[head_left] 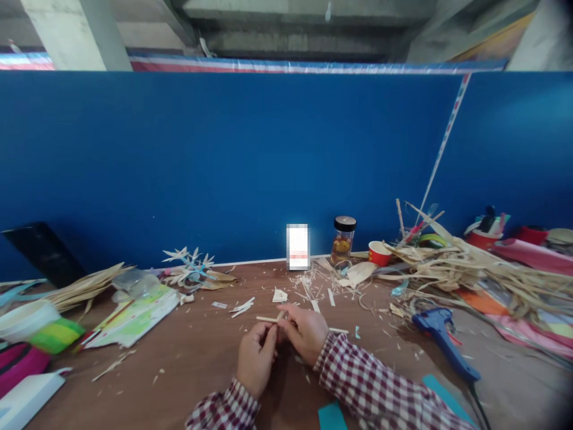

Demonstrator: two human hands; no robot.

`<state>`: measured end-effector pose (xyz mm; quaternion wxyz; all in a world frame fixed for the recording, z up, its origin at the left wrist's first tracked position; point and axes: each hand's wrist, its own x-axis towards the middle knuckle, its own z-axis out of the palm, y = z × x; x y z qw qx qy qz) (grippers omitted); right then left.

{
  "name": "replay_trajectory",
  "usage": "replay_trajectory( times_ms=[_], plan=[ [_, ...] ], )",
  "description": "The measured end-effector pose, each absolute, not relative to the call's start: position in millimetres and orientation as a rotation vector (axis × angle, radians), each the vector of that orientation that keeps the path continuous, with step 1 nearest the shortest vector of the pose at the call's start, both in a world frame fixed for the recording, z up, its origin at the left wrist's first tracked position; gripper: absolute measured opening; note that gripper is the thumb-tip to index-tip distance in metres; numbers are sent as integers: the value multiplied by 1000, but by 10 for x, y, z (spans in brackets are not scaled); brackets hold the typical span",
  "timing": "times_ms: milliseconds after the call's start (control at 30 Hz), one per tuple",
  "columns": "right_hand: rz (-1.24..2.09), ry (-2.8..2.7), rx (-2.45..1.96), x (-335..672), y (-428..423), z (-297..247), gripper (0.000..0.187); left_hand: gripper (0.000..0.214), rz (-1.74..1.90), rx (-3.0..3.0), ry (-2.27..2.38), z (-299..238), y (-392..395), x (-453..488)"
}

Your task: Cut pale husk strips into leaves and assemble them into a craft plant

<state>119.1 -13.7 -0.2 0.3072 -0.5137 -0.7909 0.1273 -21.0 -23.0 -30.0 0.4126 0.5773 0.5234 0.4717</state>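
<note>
My right hand (308, 334) is closed at the middle of a thin pale stick (267, 319), whose other end juts out past the wrist. A short pale strip (282, 315) pokes up by its fingertips. Close against it, my left hand (256, 360) is closed in a pinch just below the stick's left part; what lies between those fingers is hidden. Beyond the hands a small cream scrap (280, 295) and some white slivers (243, 307) lie on the brown table (179, 370).
Right of the hands lies a blue hot glue gun (441, 334) with its cord. Dried husks (447, 269) heap at the right, near a red paper cup (379, 254) and a black-lidded jar (343, 242). A painted sheet (134, 319) and tub (29, 319) stand left. A blue partition (250, 149) rises behind.
</note>
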Motion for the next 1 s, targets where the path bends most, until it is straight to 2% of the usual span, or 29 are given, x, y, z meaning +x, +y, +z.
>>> replay_trajectory(
  times_ms=[67,333,567,667,833,933,1000],
  plan=[
    [374,-2114,-1330,1207,-130,3,24,27,1176,1474,1304,-305,-233,-207],
    [299,-2162,-1295,1171,-106,-18,22,27,1101,1338,1276,-314,-204,-226],
    [148,-1914,-1629,1455,96,15,31,30,1141,1275,1188,-219,-313,-133],
    [177,-1917,-1450,1424,18,55,29,34,1211,1125,1231,-273,-260,-140],
    [362,-2059,-1301,1191,-132,17,37,28,1262,1190,1272,-340,-191,-203],
    [386,-2089,-1322,1164,-124,-19,25,26,1196,1332,1291,-323,-221,-201],
    [382,-2115,-1317,1185,-108,-24,24,26,1148,1385,1273,-308,-242,-190]
  ],
)
